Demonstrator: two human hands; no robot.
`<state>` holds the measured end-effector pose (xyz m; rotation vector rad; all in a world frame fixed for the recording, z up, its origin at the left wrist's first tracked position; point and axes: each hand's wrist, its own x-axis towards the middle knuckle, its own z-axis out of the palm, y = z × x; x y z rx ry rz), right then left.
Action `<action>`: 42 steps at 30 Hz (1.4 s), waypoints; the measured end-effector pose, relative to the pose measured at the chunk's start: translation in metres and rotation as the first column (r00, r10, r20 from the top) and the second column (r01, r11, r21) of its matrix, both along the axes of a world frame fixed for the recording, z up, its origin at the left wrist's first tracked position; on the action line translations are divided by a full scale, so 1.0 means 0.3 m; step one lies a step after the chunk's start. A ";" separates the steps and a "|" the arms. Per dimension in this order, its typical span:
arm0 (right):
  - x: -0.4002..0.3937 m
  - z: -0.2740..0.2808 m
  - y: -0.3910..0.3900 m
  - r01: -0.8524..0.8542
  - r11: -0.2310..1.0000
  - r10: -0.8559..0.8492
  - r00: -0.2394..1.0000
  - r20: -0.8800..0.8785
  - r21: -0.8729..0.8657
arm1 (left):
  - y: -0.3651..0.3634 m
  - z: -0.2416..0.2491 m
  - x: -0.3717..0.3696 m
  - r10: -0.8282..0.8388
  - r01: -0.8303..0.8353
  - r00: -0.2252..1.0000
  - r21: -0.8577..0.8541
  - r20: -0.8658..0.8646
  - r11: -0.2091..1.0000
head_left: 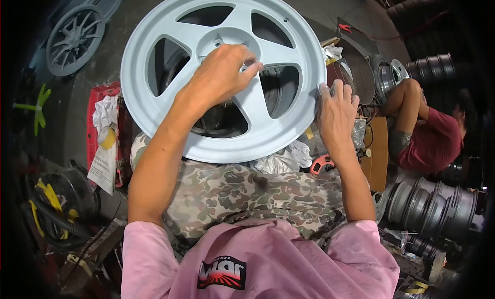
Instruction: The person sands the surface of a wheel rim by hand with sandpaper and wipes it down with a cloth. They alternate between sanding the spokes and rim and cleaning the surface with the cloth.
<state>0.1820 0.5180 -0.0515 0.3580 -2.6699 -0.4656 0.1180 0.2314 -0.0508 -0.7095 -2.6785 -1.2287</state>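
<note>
A pale grey five-spoke alloy wheel [252,93] lies face up, tilted, above my camouflage-clad lap. My left hand [224,69] is at its centre, over the hub, with the fingers curled down and the thumb bent. Its fingertips are hidden, so whatever they pinch cannot be made out. At the wheel's right edge, my right hand [337,111] grips the outer rim; its fingers are bent and dusty, and its palm is turned away. Through the spoke openings a darker round shape shows beneath the wheel.
Left of the wheel stands a red tray [93,113] with crumpled cloth and a tape roll [107,138]. A red-and-black tool [322,165] and white cloth [283,159] lie near my right forearm. Another person [433,131] crouches at right, near stacked rims [433,206]. Another wheel [76,40] stands upper left.
</note>
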 end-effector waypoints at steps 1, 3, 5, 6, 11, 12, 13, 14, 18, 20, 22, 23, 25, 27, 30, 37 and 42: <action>-0.012 -0.007 0.007 0.011 1.000 -0.011 1.000 0.004 -0.001 | 0.007 -0.006 0.001 -0.011 0.011 1.000 -0.001 0.004 1.000; -0.065 -0.023 0.019 -0.029 0.996 0.026 0.999 -0.034 -0.086 | 0.014 -0.009 -0.003 -0.010 0.010 1.000 -0.029 0.007 1.000; -0.062 -0.038 0.015 0.001 0.994 -0.005 0.999 -0.035 -0.107 | 0.013 0.001 0.005 -0.023 0.023 1.000 -0.054 0.006 0.998; -0.067 -0.042 0.006 0.022 0.992 -0.026 0.999 -0.031 -0.122 | 0.005 0.006 0.004 -0.026 0.027 1.000 -0.074 0.009 0.997; 0.020 0.001 0.005 -0.012 0.992 0.010 1.000 -0.015 -0.129 | 0.005 -0.010 -0.002 -0.028 0.028 0.999 -0.016 -0.023 0.999; -0.014 -0.005 0.022 -0.002 0.991 0.000 1.000 -0.016 -0.134 | 0.008 -0.010 -0.005 -0.037 0.036 0.999 -0.033 -0.030 0.999; -0.061 -0.013 0.040 -0.012 0.989 0.009 1.000 -0.023 -0.149 | 0.010 -0.009 -0.005 -0.044 0.043 0.998 -0.040 -0.033 0.998; -0.103 -0.019 0.056 -0.023 0.986 0.019 0.999 -0.030 -0.163 | 0.011 -0.009 -0.002 -0.039 0.039 0.999 -0.057 -0.001 0.998; -0.114 -0.033 0.104 -0.147 0.949 0.145 0.989 -0.028 -0.278 | 0.001 -0.011 -0.004 -0.024 0.025 1.000 -0.058 0.016 0.998; 0.001 -0.029 0.101 -0.153 0.944 0.157 0.988 -0.011 -0.293 | -0.001 -0.001 -0.003 -0.018 0.019 1.000 -0.075 0.015 0.997; 0.095 -0.055 0.092 -0.213 0.893 0.192 0.977 -0.093 -0.396 | 0.003 0.003 0.000 -0.014 0.016 1.000 -0.093 0.025 0.996; 0.108 -0.067 0.095 -0.193 0.902 0.167 0.981 -0.100 -0.387 | 0.007 0.003 0.003 -0.022 0.025 0.999 -0.067 0.042 0.997; 0.054 -0.076 0.113 -0.177 0.891 0.152 0.984 -0.092 -0.419 | 0.028 0.015 0.012 -0.025 0.029 0.996 -0.043 0.089 0.999; -0.056 -0.073 0.122 -0.180 0.888 0.149 0.983 -0.105 -0.424 | 0.028 0.011 0.010 -0.031 0.037 0.995 -0.068 0.098 0.997; -0.092 -0.064 0.111 -0.151 0.871 0.138 0.988 -0.063 -0.468 | 0.010 -0.003 0.009 -0.011 0.019 0.994 -0.077 0.107 0.997; -0.024 -0.070 0.103 -0.148 0.863 0.119 0.989 -0.090 -0.484 | 0.023 0.012 0.002 -0.014 0.028 0.993 -0.113 0.118 0.993; -0.100 -0.076 0.088 -0.154 0.856 0.113 0.987 -0.111 -0.494 | 0.001 0.007 0.007 -0.013 0.017 0.996 -0.041 0.091 0.999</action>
